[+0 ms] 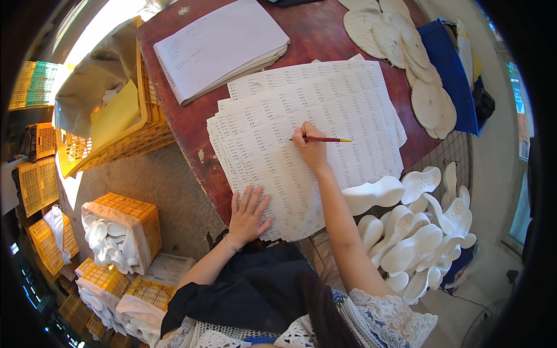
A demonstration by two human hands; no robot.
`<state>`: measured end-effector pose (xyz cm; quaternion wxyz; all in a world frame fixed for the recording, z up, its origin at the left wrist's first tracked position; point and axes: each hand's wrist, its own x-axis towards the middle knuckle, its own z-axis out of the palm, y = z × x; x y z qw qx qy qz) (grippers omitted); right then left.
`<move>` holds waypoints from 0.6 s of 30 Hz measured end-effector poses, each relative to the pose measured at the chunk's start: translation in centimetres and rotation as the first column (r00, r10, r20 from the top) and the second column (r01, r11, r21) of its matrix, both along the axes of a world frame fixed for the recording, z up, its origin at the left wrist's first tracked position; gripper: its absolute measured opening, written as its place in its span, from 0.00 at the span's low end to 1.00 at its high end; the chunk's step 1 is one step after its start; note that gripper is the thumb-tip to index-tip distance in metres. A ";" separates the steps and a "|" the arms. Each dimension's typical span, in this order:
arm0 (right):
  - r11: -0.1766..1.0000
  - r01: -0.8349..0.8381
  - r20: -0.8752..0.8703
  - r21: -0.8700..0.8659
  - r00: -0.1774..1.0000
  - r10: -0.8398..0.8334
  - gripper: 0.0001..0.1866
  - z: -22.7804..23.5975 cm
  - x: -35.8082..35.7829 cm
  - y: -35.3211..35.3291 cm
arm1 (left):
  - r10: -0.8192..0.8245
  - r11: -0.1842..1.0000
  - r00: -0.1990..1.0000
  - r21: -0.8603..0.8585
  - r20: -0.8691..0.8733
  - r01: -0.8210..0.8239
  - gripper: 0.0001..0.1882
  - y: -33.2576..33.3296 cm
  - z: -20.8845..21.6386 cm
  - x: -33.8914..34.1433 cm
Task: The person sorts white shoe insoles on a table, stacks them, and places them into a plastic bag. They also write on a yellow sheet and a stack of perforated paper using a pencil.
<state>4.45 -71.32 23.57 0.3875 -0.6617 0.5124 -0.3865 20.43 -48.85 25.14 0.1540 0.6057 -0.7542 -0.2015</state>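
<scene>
A stack of large printed sheets (pixel 348 116) lies fanned on the dark red table (pixel 191 133). My right hand (pixel 311 148) rests on the middle of the top sheet, its fingers closed round a red pen (pixel 328 139) with a gold end pointing right. The pen's writing tip is at the paper, mostly covered by the fingers. My left hand (pixel 248 219) lies flat with fingers spread at the stack's lower left edge, holding nothing. Beyond the sheets, at the upper left, sits a thick pad of white paper (pixel 223 43) with faint handwriting.
Round cream fabric pads (pixel 400 40) overlap at the table's far right, beside a blue bin (pixel 447 75). White shoe insoles (pixel 412 238) pile up right of my right arm. A yellow crate (pixel 156 98) stands left of the table; more crates (pixel 148 217) of white pieces sit lower left.
</scene>
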 end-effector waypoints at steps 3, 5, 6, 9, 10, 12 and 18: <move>0.999 0.006 0.012 0.035 1.000 -0.006 0.16 0.5 -0.6 -0.4 | 0.000 1.000 1.000 -0.002 0.008 0.000 0.36 0.0 0.1 0.0; 0.994 0.019 0.007 0.108 1.000 -0.020 0.17 0.9 -1.4 -0.8 | 0.004 1.000 1.000 -0.001 0.018 -0.004 0.35 0.0 0.0 0.0; 0.991 0.065 0.051 0.117 0.996 -0.072 0.17 1.0 -1.8 -1.0 | 0.006 1.000 1.000 0.001 0.021 -0.006 0.35 0.0 0.0 0.0; 0.979 0.142 0.102 0.147 0.982 -0.157 0.17 0.9 -2.6 -1.5 | 0.010 1.000 1.000 0.010 0.009 -0.010 0.35 0.1 -0.1 0.0; 0.988 0.114 0.086 0.107 0.989 -0.123 0.17 0.7 -2.7 -1.5 | 0.006 1.000 1.000 0.000 0.009 -0.006 0.35 0.1 -0.1 0.0; 0.993 0.092 0.038 0.078 0.995 -0.095 0.17 0.3 -2.7 -1.6 | 0.003 1.000 1.000 0.017 0.011 -0.003 0.35 0.2 -0.1 0.0; 0.991 0.117 0.010 0.065 0.993 -0.118 0.16 -0.5 -2.7 -1.6 | 0.001 1.000 1.000 0.012 0.007 -0.002 0.35 0.1 -0.1 0.1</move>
